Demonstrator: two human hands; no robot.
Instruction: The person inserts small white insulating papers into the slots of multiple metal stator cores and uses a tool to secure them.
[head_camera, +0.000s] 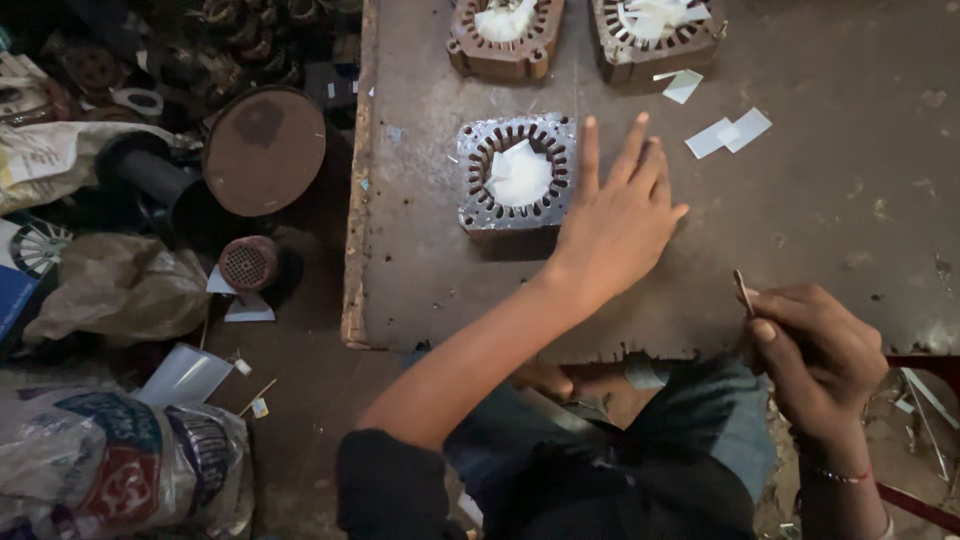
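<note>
Stator core (517, 175) beside left hand (618, 222) — bench edge (352, 200) near

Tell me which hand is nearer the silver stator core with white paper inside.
Left. The left hand lies flat on the table, its fingers right beside the silver stator core. The right hand is down at the table's near edge, pinching a thin stick.

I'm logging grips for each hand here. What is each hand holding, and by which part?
The right hand pinches a thin stick by its lower end. The left hand holds nothing, spread flat on the table beside the square metal core.
</note>
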